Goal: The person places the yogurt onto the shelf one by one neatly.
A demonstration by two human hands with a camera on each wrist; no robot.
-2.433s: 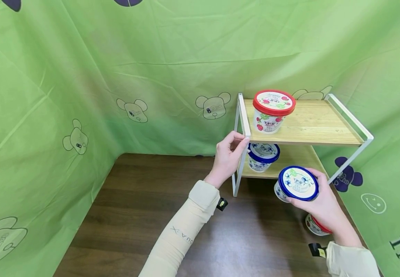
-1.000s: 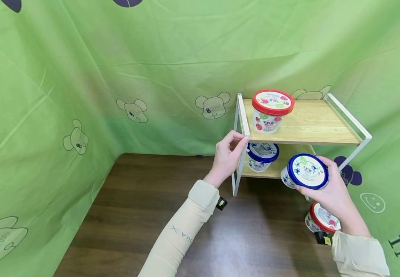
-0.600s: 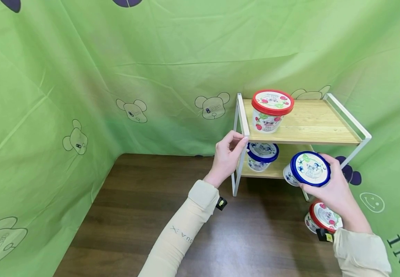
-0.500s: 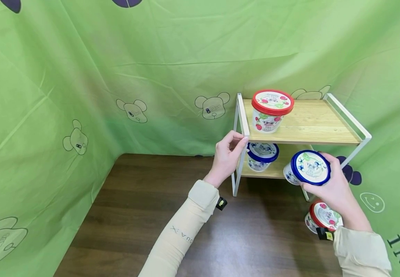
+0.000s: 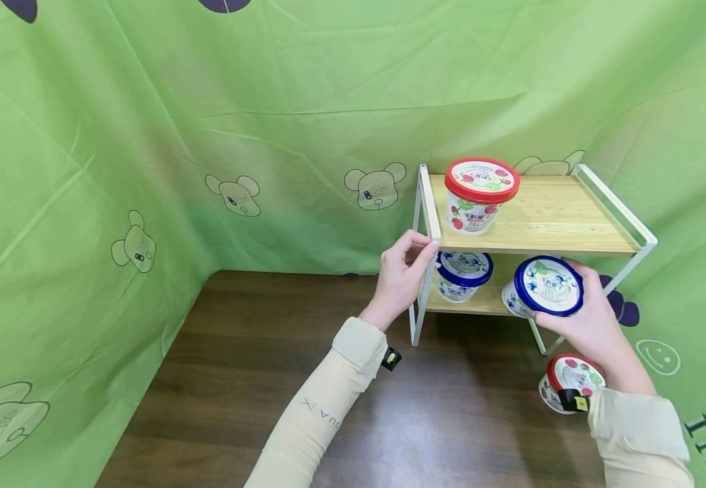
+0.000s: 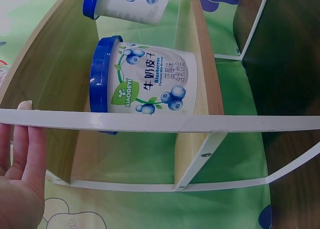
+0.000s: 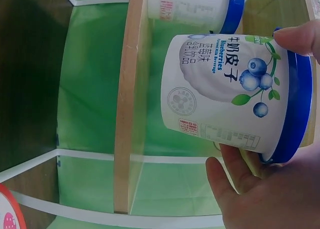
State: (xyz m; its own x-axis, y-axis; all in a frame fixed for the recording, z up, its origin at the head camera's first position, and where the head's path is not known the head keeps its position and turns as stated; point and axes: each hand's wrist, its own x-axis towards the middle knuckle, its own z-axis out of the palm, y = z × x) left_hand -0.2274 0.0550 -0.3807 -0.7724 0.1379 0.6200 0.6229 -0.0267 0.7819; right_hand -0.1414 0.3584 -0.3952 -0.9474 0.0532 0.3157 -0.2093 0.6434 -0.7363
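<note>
My right hand grips a blue-lidded blueberry milk tub by its lid rim, thumb on the near side and fingers round the far side. The tub leans slightly at the front of the lower shelf; in the right wrist view its blueberry print shows. Whether its base touches the board cannot be told. My left hand pinches the front left corner of the rack's white metal frame. A second blueberry tub stands at the left of the lower shelf, also in the left wrist view.
A red-lidded strawberry tub stands at the left of the upper wooden shelf. Another strawberry tub stands on the dark wood table, partly covered by the right wrist camera. Green printed cloth surrounds the table.
My right hand has carried the blueberry tub up and right, away from above the strawberry tub on the table, to the lower shelf's opening. My left hand keeps its place on the frame.
</note>
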